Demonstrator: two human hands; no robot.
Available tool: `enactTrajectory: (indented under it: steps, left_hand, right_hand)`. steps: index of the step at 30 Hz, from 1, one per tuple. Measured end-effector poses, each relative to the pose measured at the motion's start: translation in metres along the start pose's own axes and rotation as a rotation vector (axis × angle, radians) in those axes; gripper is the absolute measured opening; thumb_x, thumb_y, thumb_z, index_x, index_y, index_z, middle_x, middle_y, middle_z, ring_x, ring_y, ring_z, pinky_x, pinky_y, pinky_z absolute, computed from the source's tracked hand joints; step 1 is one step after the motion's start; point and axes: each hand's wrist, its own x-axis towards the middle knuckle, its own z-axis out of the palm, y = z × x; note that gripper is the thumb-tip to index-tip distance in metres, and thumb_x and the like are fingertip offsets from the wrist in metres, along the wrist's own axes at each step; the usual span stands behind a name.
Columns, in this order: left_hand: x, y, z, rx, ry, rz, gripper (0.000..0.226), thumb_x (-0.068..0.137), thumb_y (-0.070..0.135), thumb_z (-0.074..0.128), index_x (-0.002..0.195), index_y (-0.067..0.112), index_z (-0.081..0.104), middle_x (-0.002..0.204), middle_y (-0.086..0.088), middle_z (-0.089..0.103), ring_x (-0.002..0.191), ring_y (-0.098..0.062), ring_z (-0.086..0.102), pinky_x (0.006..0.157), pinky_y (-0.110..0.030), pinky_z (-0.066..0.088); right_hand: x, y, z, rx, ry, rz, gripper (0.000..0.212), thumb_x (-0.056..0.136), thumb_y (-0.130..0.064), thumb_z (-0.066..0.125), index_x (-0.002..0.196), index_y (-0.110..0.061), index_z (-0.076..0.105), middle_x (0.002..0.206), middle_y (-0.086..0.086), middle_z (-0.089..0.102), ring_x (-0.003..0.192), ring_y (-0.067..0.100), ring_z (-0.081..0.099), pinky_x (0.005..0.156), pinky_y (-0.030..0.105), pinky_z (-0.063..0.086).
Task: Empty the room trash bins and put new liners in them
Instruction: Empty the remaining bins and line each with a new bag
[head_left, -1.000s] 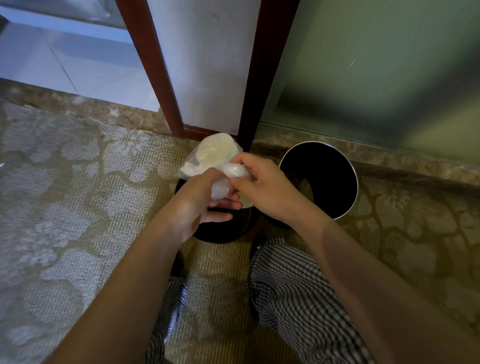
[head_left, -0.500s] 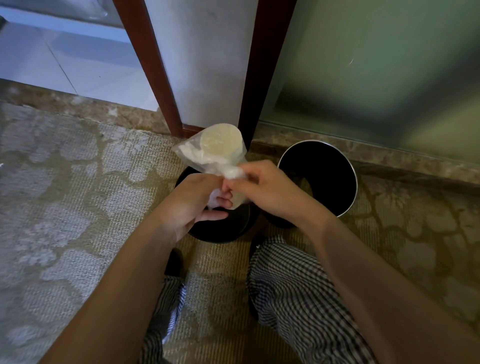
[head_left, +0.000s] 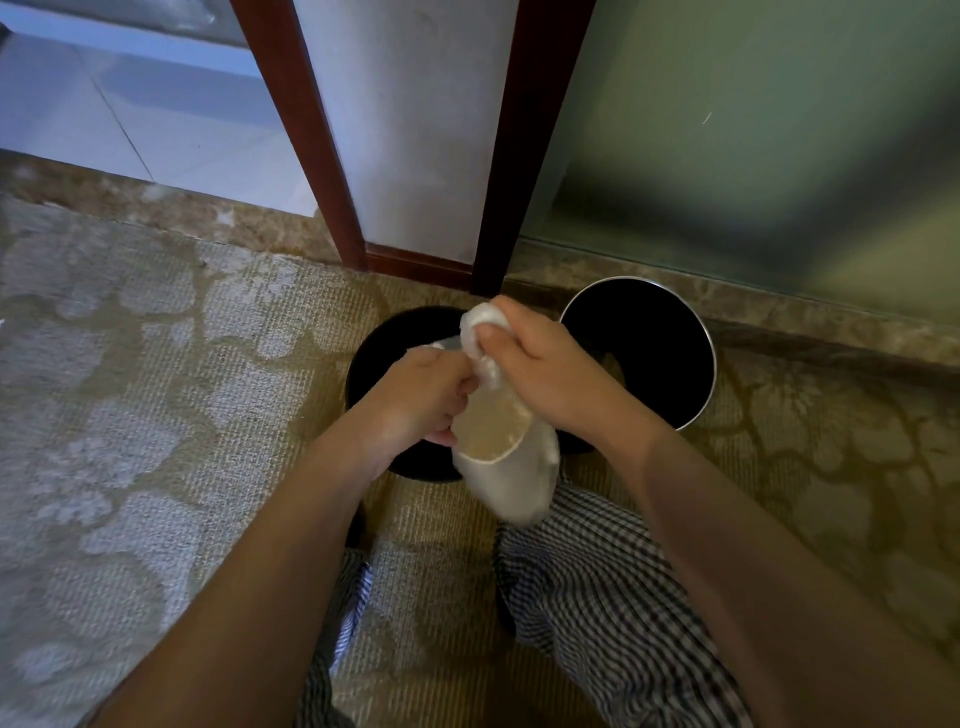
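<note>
Pinching a thin white liner (head_left: 506, 467) between them, both hands work close together above the two bins. The right hand (head_left: 556, 374) has its fingers (head_left: 511, 325) curled tight around a bunched, twisted knot of the plastic at the top, thumb pressed against the wad. The left hand (head_left: 415, 395) sits just left of it and touching the same film, its fingers folded closed on the plastic lower down, fingertips tucked under and partly hidden by the bag. Below the two grips the liner hangs down toward the near side as a loose translucent pouch, its mouth part open and showing a pale tan inside; whether anything lies in it I cannot tell.

Under the hands stands the left bin (head_left: 374, 364), round and black, its opening mostly covered by the hands and the liner, so its inside is hard to read. Just right of it, nearly touching, stands the right bin (head_left: 693, 332), round with a bright metal rim and a dark interior; a small pale patch shows low at its left inner side, too unclear to name.

Both bins rest on a patterned beige carpet (head_left: 156, 415) at the foot of a dark red wooden frame (head_left: 311, 156). Checked trouser legs (head_left: 597, 597) show at the near edge, and a green glass panel (head_left: 753, 130) rises on the far right
</note>
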Motion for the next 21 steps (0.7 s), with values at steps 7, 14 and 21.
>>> enactTrajectory:
  steps: [7,14,21]
  left_hand:
    - [-0.001,-0.004,-0.009,0.080,0.014,0.157,0.033,0.101,0.023,0.039,0.070,0.014,0.048,0.038,0.017,0.039,0.035,0.001,0.040,0.051,-0.020,0.037]
    - [0.001,-0.011,-0.030,0.057,0.102,0.182,0.030,0.099,0.017,0.041,0.071,0.015,0.047,0.041,0.015,0.033,0.037,0.000,0.031,0.046,-0.017,0.039]
    - [-0.001,-0.020,-0.032,0.049,0.210,0.229,0.030,0.099,0.020,0.043,0.070,0.016,0.050,0.048,0.012,0.040,0.039,-0.001,0.038,0.051,-0.020,0.041]
  right_hand:
    - [-0.003,-0.003,-0.010,0.132,-0.136,0.078,0.022,0.092,-0.033,0.058,0.099,-0.013,0.059,0.076,-0.006,0.059,0.065,0.000,0.056,0.063,0.018,0.046]
    - [-0.011,0.002,-0.037,-0.004,-0.248,0.083,0.018,0.090,-0.024,0.063,0.086,-0.008,0.070,0.065,0.002,0.053,0.058,0.004,0.047,0.057,0.013,0.036]
    - [-0.021,0.000,-0.054,-0.105,-0.198,0.084,0.019,0.093,-0.026,0.059,0.078,-0.023,0.070,0.062,-0.007,0.056,0.056,-0.003,0.047,0.055,0.007,0.037]
